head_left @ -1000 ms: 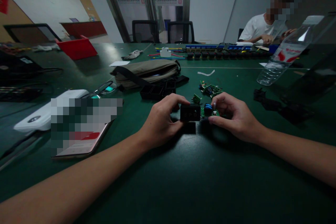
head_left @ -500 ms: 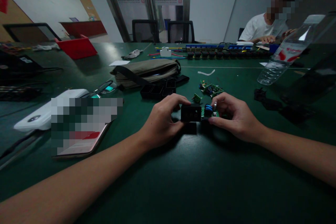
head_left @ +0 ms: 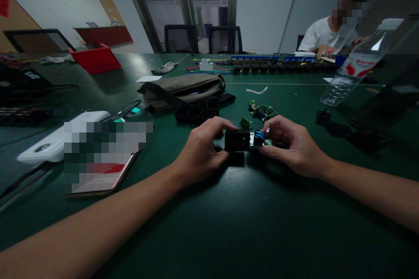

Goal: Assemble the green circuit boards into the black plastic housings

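Note:
Between thumb and fingers, my left hand (head_left: 205, 150) holds a small black plastic case (head_left: 236, 141) just above the table. My right hand (head_left: 293, 146) is closed on a green circuit board (head_left: 266, 142), which carries a blue-wound coil (head_left: 259, 135) and a silvery part. The board's left end meets the right side of the case; I cannot tell how far inside it reaches. Behind my hands lie a small loose circuit board (head_left: 244, 122) and a cluster of circuit boards (head_left: 263, 111). Several empty black cases (head_left: 196, 112) stand beyond my left hand.
A grey-brown pouch (head_left: 186, 89) lies behind the cases. To the left are a phone (head_left: 108, 176), a white device (head_left: 59, 139) and glasses (head_left: 131, 110). A plastic bottle (head_left: 356, 69) and black items (head_left: 343, 128) are on the right. A person (head_left: 327, 35) sits across the table.
The black case and the board have shifted very slightly left, and a pale part of the board now shows beside the case. The person across the table has moved a hand.

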`<state>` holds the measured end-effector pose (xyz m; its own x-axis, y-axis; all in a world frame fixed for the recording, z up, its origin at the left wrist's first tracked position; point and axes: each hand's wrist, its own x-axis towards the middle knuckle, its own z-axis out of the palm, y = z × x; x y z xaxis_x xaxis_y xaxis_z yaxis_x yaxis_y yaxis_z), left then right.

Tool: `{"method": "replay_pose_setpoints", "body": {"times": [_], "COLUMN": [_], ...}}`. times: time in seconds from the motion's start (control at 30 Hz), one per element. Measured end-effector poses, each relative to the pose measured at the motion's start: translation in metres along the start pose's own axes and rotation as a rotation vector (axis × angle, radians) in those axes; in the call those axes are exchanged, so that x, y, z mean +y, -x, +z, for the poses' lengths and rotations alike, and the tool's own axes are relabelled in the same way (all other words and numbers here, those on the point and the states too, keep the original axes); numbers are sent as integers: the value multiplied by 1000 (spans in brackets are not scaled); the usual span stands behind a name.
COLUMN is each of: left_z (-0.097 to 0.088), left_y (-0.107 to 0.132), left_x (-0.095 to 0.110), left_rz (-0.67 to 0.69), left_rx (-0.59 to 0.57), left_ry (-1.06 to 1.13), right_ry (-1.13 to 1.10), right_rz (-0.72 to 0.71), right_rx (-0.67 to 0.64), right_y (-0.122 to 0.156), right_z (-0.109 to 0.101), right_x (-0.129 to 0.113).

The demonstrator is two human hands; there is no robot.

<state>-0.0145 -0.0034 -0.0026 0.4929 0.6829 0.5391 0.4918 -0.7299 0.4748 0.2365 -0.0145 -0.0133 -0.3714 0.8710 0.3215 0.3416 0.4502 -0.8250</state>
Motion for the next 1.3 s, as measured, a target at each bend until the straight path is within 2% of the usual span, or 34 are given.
{"method": "replay_pose_setpoints", "body": {"times": [0.4,0.67,1.3], "left_z": [0,-2,-2], "left_y": [0,0,-1], "left_x": [0,0,4], "left_rz": [-6,-34,-46], "left_rx": [-25,-22,-19], "left_ry": [-2,-16,-14], "right_ry": [18,-55,-4], "right_rz": [-3,11,-2], "right_rx": [58,83,129], "right_y": [-2,-3,-4], "right_z": [2,2,4], "right_x": [-3,-3,-3]}}
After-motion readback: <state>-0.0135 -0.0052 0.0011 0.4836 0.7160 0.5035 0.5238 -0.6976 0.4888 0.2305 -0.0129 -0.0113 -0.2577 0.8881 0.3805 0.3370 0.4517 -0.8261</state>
